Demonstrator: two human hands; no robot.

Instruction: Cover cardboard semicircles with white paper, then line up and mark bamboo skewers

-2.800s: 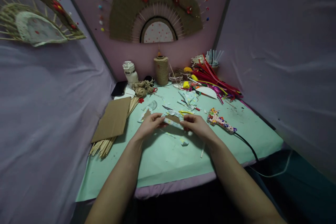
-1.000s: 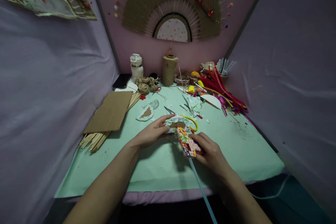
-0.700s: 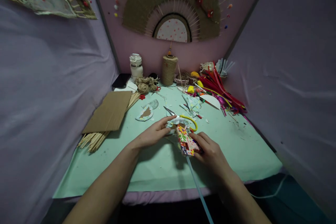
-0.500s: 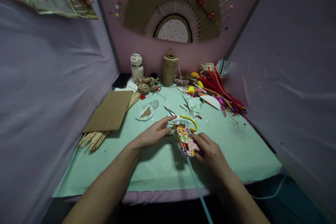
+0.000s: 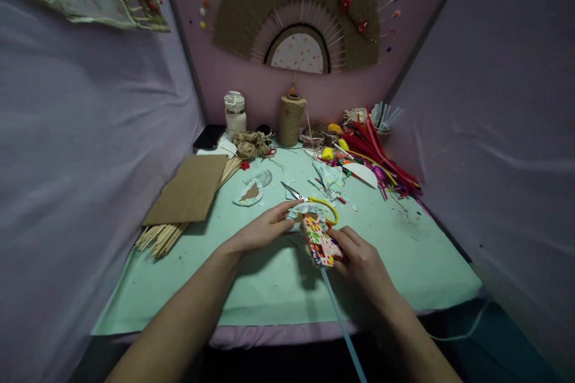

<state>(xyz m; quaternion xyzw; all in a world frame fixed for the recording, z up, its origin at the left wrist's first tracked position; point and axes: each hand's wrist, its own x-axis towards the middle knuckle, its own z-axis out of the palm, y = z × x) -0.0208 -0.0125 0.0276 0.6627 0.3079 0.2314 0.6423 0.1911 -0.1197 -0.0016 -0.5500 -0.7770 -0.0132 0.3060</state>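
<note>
My left hand (image 5: pixel 269 226) pinches a small cardboard piece edged with pale blue fabric (image 5: pixel 302 210) between thumb and fingers. My right hand (image 5: pixel 359 254) is wrapped round a hot glue gun (image 5: pixel 318 240) with a bright flower pattern. Its front end meets the cardboard piece, though the nozzle tip is hard to see. A long bluish glue stick (image 5: pixel 338 314) trails from the back of the gun toward me. Just beyond the hands lie scissors (image 5: pixel 330 206) with yellow handles, blades pointing left. A similar half-round fabric-edged piece (image 5: pixel 249 192) rests on the table further left.
Left on the green-covered table (image 5: pixel 179 296), a cardboard sheet (image 5: pixel 186 188) lies over thin sticks (image 5: pixel 157 242). Behind stand a white bottle (image 5: pixel 235 114) and a twine spool (image 5: pixel 291 119). Red pipe cleaners (image 5: pixel 381 152) and fabric scraps (image 5: pixel 330 175) lie at right. Cloth walls surround the table.
Almost nothing differs. Both hands keep their holds on the fabric-edged piece and the glue gun, and the whole view has shifted very slightly.
</note>
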